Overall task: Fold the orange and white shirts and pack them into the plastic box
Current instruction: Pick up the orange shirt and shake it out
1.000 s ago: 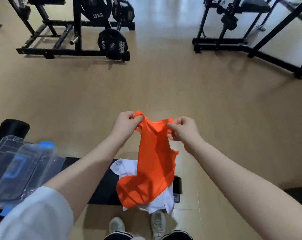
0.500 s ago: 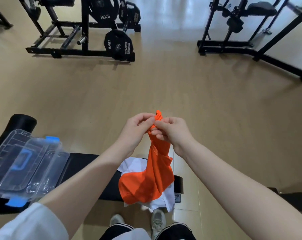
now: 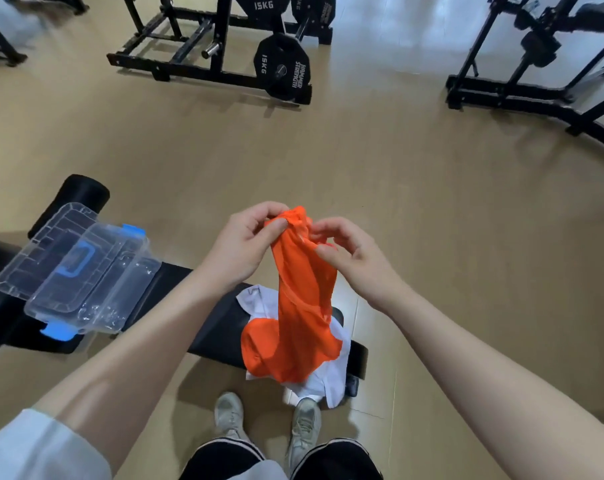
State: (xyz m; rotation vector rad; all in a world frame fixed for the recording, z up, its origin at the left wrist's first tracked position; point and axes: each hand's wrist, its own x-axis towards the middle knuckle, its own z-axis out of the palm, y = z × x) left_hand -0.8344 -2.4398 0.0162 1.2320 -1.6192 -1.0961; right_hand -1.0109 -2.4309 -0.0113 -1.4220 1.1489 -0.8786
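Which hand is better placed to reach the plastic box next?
Left. The left hand is nearer the plastic box, which sits on that side; the right hand would have to cross over the orange shirt.

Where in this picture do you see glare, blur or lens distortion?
Head view: window glare on the floor at the top; wide-angle bending on the gym frames at the edges; hands and orange shirt fairly sharp; the plastic box shows small highlights.

Orange shirt (image 3: 302, 317) covering most of white shirt (image 3: 328, 382); I'm seeing bench (image 3: 210, 327) running off left edge, plastic box (image 3: 75, 268) hiding part.
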